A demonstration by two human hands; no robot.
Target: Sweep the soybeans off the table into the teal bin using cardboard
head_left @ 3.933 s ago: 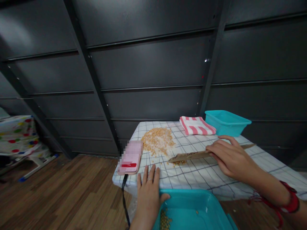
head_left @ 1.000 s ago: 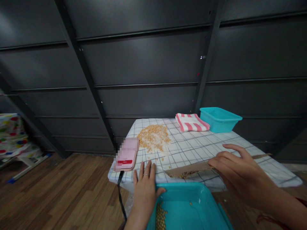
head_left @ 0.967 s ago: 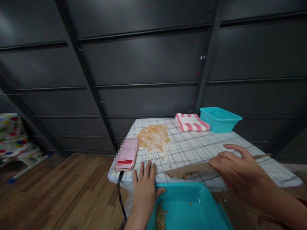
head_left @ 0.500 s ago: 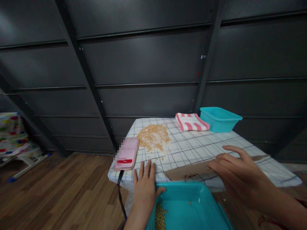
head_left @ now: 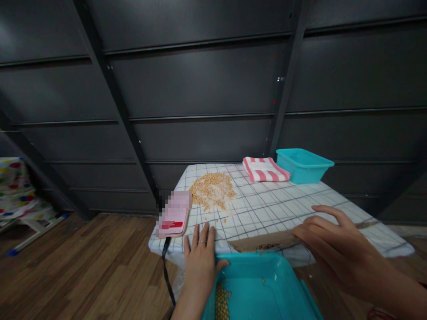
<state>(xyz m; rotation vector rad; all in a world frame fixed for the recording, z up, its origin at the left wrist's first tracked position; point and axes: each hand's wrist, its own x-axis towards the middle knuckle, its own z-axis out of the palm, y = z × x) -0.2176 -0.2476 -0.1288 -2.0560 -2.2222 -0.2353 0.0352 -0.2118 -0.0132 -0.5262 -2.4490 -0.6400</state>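
Note:
My left hand (head_left: 199, 262) lies with its fingers stretched out over the near table edge. Its thumb reaches over the rim of a teal bin (head_left: 253, 258) at the bottom, where yellowish beans (head_left: 222, 303) gather along the left side. My right hand (head_left: 336, 249) is closed on a long brown strip (head_left: 267, 240) that looks like cardboard and has dark specks. This strip lies along the front of the table, just beyond the bin. Farther back, a patch of pale beans mixed with white grains (head_left: 213, 189) is spread on the checked cloth (head_left: 263, 204).
A pink phone-like device (head_left: 175, 213) with a black strap rests at the table's left edge. Towards the back right are a folded pink-and-white towel (head_left: 266, 170) and a second teal bin (head_left: 305, 166). Dark metal panels (head_left: 200, 84) rise behind the table.
The view has shifted a little. My right hand has moved slightly right and down, still on the brown strip. My left hand keeps its place by the bin.

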